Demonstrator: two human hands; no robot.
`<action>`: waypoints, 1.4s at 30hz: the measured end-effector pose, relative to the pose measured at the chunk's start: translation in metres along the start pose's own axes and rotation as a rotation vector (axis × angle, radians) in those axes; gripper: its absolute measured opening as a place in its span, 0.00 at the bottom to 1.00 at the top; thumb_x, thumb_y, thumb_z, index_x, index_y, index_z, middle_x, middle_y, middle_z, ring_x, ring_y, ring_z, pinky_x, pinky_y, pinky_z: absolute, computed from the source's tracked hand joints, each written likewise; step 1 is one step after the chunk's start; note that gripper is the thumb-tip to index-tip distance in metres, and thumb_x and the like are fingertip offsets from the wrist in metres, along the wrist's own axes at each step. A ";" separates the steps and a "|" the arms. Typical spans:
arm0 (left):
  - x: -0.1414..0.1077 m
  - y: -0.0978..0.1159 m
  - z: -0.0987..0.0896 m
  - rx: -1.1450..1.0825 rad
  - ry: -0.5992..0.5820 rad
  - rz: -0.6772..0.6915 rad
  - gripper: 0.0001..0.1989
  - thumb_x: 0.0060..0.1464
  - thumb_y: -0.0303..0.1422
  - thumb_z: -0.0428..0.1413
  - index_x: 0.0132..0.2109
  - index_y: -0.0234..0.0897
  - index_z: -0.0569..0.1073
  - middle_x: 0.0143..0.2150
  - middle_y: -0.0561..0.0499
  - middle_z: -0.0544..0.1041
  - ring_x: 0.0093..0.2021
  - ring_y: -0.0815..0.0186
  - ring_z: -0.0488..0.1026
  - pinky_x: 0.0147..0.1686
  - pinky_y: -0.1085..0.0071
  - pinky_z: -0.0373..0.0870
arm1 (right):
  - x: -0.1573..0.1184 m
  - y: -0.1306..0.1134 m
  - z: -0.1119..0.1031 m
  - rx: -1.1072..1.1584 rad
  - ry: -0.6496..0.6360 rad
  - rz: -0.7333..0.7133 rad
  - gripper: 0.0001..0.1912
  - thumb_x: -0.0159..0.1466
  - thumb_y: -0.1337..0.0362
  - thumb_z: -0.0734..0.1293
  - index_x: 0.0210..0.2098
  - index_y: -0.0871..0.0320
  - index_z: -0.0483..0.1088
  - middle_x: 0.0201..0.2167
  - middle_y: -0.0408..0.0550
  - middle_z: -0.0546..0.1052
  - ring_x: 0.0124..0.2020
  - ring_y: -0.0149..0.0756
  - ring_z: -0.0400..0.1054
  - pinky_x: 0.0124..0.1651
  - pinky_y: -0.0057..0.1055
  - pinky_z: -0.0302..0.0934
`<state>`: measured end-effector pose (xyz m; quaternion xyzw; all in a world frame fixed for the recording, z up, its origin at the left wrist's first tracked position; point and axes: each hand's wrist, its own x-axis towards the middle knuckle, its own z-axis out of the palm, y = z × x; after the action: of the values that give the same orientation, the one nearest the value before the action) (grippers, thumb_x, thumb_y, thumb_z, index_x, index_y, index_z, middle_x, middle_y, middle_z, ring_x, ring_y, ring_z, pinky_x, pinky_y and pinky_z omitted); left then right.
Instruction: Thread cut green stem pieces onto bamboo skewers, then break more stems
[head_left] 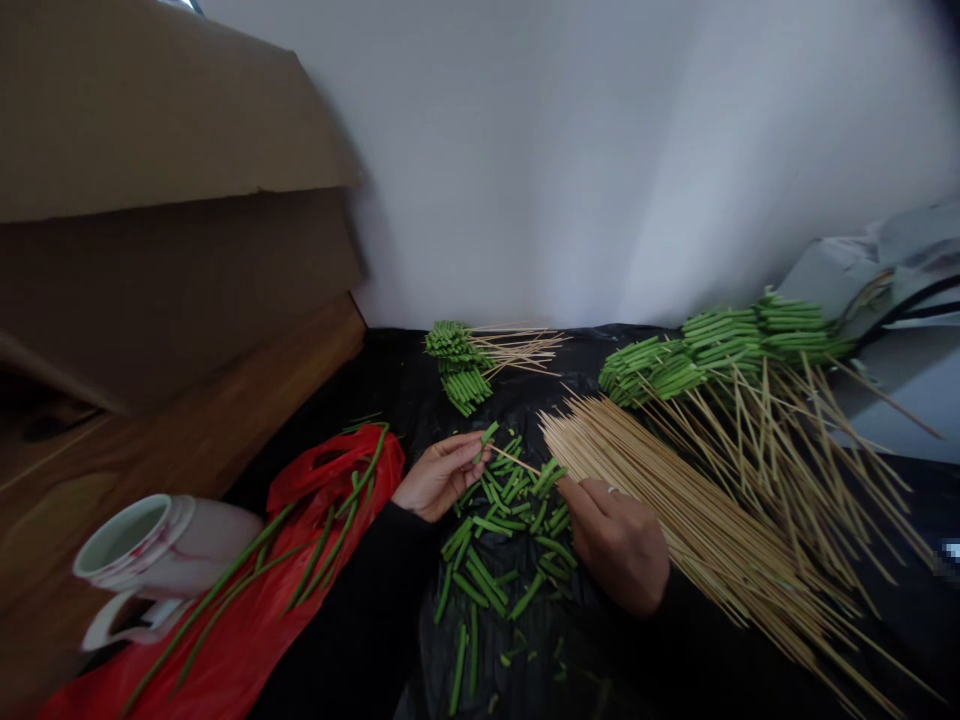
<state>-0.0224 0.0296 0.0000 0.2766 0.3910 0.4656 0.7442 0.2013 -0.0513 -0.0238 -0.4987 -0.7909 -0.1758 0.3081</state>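
Near the centre of the frame, our left fingertips pinch a green bean piece (489, 434) with our left hand (439, 478). Our right hand (622, 545), a ring on one finger, is closed around a thin wooden skewer (514, 459), whose far end reaches the piece. Green pieces sit beside the right fingertips; we cannot tell how many are on the stick.

Beneath and between our hands, loose cut pieces (480, 576) lie scattered on a black plastic sheet (397, 380), running to the lower centre. To the right, a broad bundle of bare skewers (675, 490) slants towards the lower right corner.

Beyond our fingers, a small stack of filled skewers (465, 385) lies above centre, and a longer row of filled skewers (720, 345) spreads across the middle right. So we judge a good share already threaded, with plenty of bare sticks and cut pieces unused. At lower left, long uncut beans (319, 560) lie on a red plastic bag (379, 450), beside a tipped mug (210, 545). A cardboard box (150, 120) fills the upper left.
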 end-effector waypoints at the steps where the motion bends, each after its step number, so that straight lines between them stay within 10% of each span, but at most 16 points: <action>1: 0.000 0.000 0.000 0.006 -0.001 0.000 0.08 0.46 0.20 0.63 0.36 0.29 0.79 0.32 0.45 0.80 0.31 0.71 0.76 0.32 0.79 0.74 | 0.000 0.000 0.000 0.002 -0.002 0.001 0.14 0.61 0.74 0.59 0.43 0.60 0.72 0.24 0.43 0.68 0.24 0.30 0.58 0.28 0.33 0.46; 42: -0.009 -0.019 0.021 0.164 -0.053 -0.009 0.13 0.36 0.31 0.70 0.31 0.29 0.79 0.29 0.48 0.80 0.31 0.71 0.74 0.34 0.78 0.68 | -0.001 -0.007 0.000 0.046 0.017 -0.007 0.13 0.64 0.73 0.58 0.43 0.62 0.72 0.23 0.44 0.68 0.24 0.31 0.59 0.29 0.32 0.47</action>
<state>0.0022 0.0128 -0.0002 0.3470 0.4094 0.4211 0.7312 0.1953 -0.0553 -0.0239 -0.4873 -0.7937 -0.1629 0.3257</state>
